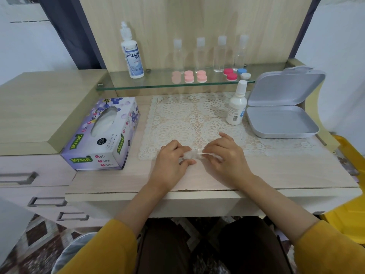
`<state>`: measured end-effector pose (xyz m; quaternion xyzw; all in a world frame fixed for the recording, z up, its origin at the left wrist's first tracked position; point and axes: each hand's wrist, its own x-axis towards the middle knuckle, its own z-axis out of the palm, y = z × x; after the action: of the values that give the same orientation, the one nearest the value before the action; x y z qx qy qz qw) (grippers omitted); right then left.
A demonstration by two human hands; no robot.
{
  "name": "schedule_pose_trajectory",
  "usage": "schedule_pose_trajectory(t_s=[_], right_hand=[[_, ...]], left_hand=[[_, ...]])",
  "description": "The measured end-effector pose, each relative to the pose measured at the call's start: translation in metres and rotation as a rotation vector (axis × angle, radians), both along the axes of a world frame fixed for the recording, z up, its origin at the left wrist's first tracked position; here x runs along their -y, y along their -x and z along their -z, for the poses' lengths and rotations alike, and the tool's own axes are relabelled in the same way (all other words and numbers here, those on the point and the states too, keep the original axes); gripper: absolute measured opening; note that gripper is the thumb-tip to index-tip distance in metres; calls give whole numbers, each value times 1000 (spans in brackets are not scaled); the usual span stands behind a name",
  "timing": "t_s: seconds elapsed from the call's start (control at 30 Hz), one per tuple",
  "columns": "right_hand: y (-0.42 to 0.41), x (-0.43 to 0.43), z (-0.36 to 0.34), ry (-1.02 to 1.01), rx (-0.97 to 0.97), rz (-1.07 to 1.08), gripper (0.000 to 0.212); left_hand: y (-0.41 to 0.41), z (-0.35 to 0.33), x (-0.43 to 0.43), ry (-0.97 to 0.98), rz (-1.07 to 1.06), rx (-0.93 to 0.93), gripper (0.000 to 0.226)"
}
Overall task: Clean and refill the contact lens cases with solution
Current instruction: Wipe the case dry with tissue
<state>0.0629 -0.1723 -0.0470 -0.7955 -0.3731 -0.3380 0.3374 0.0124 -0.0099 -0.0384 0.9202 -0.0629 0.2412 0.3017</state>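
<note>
Two hands meet at the near edge of a lace mat on a tabletop. The left hand grips a small clear lens case in curled fingers; the right hand pinches a small white piece against it, too blurred to name. Bare tabletop lies before the front edge. A tissue box stands left, a white bottle and open grey box right — all well apart.

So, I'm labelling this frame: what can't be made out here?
All in the head view:
White item between the left hand and right hand: blurred, mostly covered by them.
Small white bottle: label print too small.
Clear bottles: fill levels blurred.
Yellow object: cut by the right edge.
</note>
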Motion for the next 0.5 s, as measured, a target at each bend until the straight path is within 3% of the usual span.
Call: schedule_pose_trajectory(t_s=[0.27,0.5], right_hand=[[-1,6,1,164,-67,-12,5],[0,1,-1,161,-70,44,3]], left_hand=[[0,0,-1,1,12,-14,32],[0,0,0,1,23,0,31]])
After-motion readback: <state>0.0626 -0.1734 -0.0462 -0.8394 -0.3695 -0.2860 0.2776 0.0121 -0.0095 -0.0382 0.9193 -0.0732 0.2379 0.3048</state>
